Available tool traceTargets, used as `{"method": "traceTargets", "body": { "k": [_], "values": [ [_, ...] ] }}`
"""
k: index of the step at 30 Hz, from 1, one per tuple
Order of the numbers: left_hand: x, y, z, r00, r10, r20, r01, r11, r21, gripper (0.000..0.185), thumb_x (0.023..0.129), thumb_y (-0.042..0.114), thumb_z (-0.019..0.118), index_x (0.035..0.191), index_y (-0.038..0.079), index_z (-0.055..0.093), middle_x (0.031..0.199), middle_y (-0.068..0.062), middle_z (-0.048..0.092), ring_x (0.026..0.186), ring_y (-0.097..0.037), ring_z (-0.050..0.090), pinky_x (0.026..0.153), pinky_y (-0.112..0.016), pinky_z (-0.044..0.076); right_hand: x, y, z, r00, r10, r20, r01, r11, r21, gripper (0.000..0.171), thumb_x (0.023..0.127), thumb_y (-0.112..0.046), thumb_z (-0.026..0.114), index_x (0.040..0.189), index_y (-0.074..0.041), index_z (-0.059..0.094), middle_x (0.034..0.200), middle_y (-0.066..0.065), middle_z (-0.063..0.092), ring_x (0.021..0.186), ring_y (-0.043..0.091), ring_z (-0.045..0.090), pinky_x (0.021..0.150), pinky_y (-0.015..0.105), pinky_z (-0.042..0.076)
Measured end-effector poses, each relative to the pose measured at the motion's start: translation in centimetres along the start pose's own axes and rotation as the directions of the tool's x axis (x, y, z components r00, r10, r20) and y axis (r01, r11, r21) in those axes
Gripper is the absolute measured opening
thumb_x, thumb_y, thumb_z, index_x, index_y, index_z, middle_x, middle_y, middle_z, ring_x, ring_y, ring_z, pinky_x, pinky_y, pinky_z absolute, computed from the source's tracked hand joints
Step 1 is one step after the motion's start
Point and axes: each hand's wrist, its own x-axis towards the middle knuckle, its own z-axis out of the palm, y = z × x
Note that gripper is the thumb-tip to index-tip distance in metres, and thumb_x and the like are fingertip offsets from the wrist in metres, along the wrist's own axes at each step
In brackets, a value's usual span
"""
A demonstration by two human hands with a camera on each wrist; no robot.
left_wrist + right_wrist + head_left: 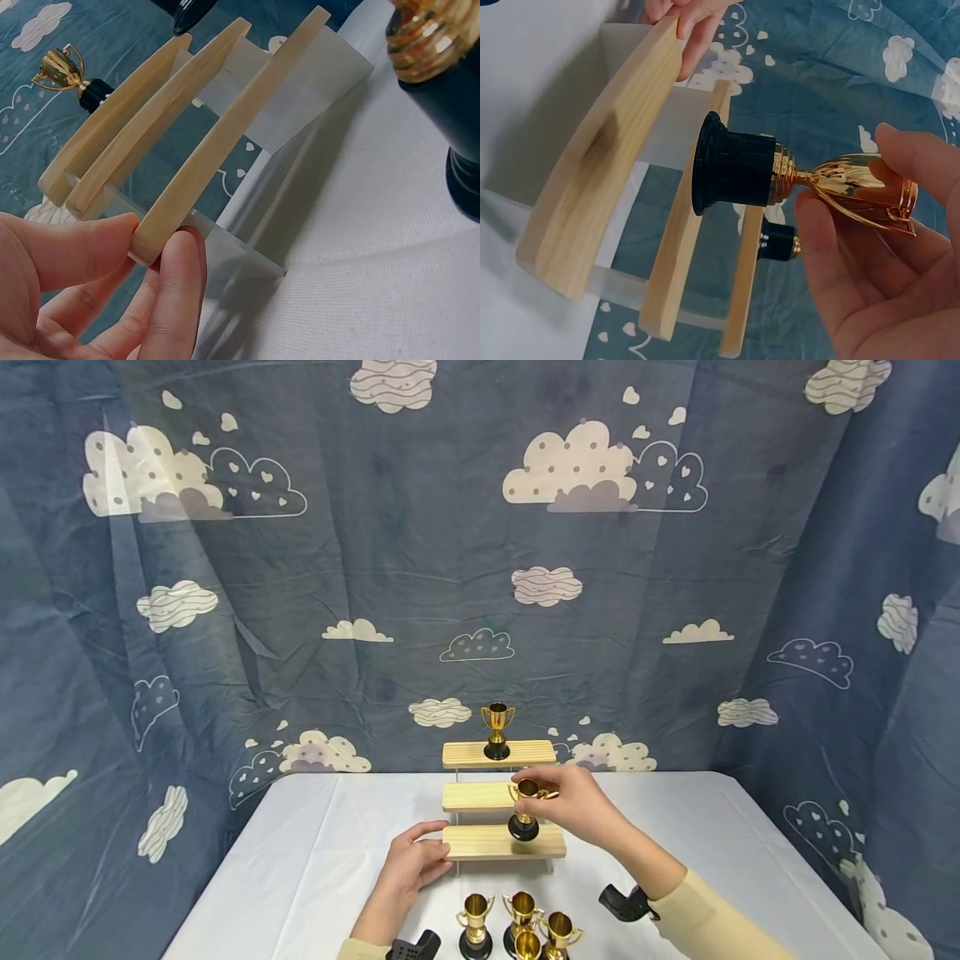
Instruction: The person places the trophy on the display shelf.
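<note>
The white-clothed table (337, 835) carries a three-tiered pale-wood display rack (476, 796), its lowest board (487, 842) pinched at the left end by the left hand (411, 864), presumably for steadiness, while the right hand (573, 797) grips a shiny gold, black-based, two-handled trophy cup (784, 174) high up, upright near the rack's right side, seemingly keeping its underside unobstructed.

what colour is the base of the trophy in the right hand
Black; the base shows best in the right wrist view.
</note>
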Motion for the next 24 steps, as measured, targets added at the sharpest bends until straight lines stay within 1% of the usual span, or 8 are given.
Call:
{"method": "traceTargets", "body": {
  "k": [2,6,9,15,21,24],
  "values": [
    [0.1,0.0,0.0,1.0,0.0,0.001,0.0,1.0,0.001,0.054,0.083,-0.006,0.067,0.136,-0.007,0.054,0.089,-0.01,0.073,0.078,-0.02,0.072,0.074,-0.035,0.062,0.2,-0.1,0.1,1.0,-0.005,-0.004,0.005,1.0,0.005,0.032,0.085,-0.03,0.081,0.116,-0.03,0.074,0.109,-0.012,0.07,0.102,0.012,0.066,0.085,0.037,0.057],
    [0.1,0.0,0.0,1.0,0.0,-0.006,0.0,1.0,0.005,0.054,0.083,-0.007,0.067,0.135,-0.006,0.055,0.089,-0.011,0.072,0.077,-0.02,0.072,0.074,-0.035,0.062,0.9,-0.1,0.4,1.0,-0.01,-0.023,0.01,1.0,-0.004,0.033,0.084,-0.033,0.082,0.116,-0.029,0.074,0.112,-0.013,0.069,0.105,0.014,0.066,0.088,0.04,0.056],
    [0.1,0.1,0.1,1.0,0.002,-0.011,-0.002,1.0,0.007,0.052,0.082,-0.007,0.068,0.133,-0.006,0.057,0.089,-0.011,0.071,0.074,-0.019,0.071,0.072,-0.033,0.062,1.4,-0.1,0.6,0.999,0.001,-0.045,-0.001,1.0,-0.003,0.032,0.083,-0.034,0.083,0.114,-0.028,0.074,0.11,-0.013,0.069,0.104,0.013,0.065,0.088,0.041,0.056],
    [0.1,0.2,0.3,1.0,-0.004,-0.017,0.004,1.0,0.012,0.053,0.081,-0.007,0.07,0.133,-0.004,0.059,0.088,-0.01,0.065,0.071,-0.017,0.07,0.07,-0.031,0.062,2.4,-0.3,1.1,0.998,0.024,-0.066,-0.023,1.0,0.018,0.029,0.081,-0.031,0.085,0.108,-0.028,0.073,0.103,-0.012,0.07,0.098,0.012,0.066,0.084,0.04,0.056],
    [0.2,0.1,0.3,1.0,0.001,-0.015,-0.001,1.0,0.009,0.052,0.08,-0.008,0.07,0.131,-0.004,0.06,0.087,-0.009,0.065,0.071,-0.017,0.069,0.07,-0.031,0.062,3.7,-0.5,1.5,0.996,0.006,-0.092,-0.008,1.0,-0.023,0.029,0.081,-0.031,0.085,0.108,-0.026,0.075,0.102,-0.012,0.07,0.097,0.012,0.066,0.087,0.042,0.056],
    [0.3,0.1,0.3,1.0,0.005,-0.009,-0.005,1.0,0.004,0.053,0.079,-0.008,0.07,0.131,-0.005,0.06,0.086,-0.009,0.065,0.07,-0.016,0.069,0.07,-0.031,0.062,4.4,-0.6,1.6,0.996,-0.004,-0.087,0.001,0.999,-0.033,0.029,0.082,-0.03,0.084,0.109,-0.024,0.075,0.1,-0.011,0.07,0.092,0.013,0.066,0.083,0.04,0.056]
  ]
}}
